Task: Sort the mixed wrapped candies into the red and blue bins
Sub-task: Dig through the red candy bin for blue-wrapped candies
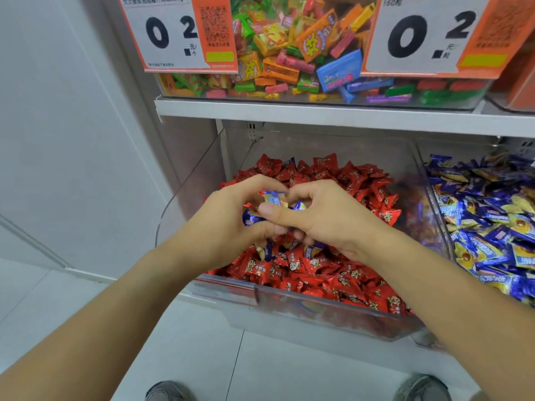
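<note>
Blue candies [273, 198] sit bunched in both your hands [231, 218], fingers curled round them, over the red bin [318, 311]; the blue bin [434, 198] lies right, nearer your right hand [327, 218].

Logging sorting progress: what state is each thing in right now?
left hand: grip around blue candies, over the red bin
right hand: pinching the same blue candies
red bin: full, a few blue strays remain
blue bin: full of blue candies
top bin: mixed candies
</note>
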Available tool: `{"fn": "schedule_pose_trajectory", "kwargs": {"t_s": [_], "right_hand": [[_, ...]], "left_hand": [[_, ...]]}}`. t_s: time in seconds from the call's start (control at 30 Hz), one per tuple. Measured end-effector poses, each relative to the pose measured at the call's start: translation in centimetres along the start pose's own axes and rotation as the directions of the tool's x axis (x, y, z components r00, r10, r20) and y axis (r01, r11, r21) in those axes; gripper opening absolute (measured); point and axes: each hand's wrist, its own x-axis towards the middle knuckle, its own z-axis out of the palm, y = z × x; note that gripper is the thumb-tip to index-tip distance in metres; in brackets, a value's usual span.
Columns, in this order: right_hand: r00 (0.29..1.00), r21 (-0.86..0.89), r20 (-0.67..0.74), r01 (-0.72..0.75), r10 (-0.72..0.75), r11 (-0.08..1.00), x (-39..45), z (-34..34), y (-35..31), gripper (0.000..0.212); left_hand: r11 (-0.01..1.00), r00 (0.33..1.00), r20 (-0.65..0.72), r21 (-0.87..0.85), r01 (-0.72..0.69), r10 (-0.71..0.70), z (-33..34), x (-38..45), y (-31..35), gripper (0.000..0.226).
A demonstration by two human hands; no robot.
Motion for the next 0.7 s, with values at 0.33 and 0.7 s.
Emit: {"fn": "schedule_pose_trajectory", "kwargs": {"t_s": [0.33,0.7], "right_hand": [[0.985,-0.197,-0.157,-0.108,0.078,0.974,0.1,-4.5,1.1,0.009],[0.979,-0.733,0.114,-0.032,0.169,0.679,-0.1,-2.8,1.7,0.039]], "left_hand": [[0.976,0.979,0.024,0.079,0.201,-0.203,-1.4,0.1,-1.0,0.024],[0.93,0.939,0.041,0.155,0.332,-0.342,-0.4,0.5,-0.6,0.012]]}}
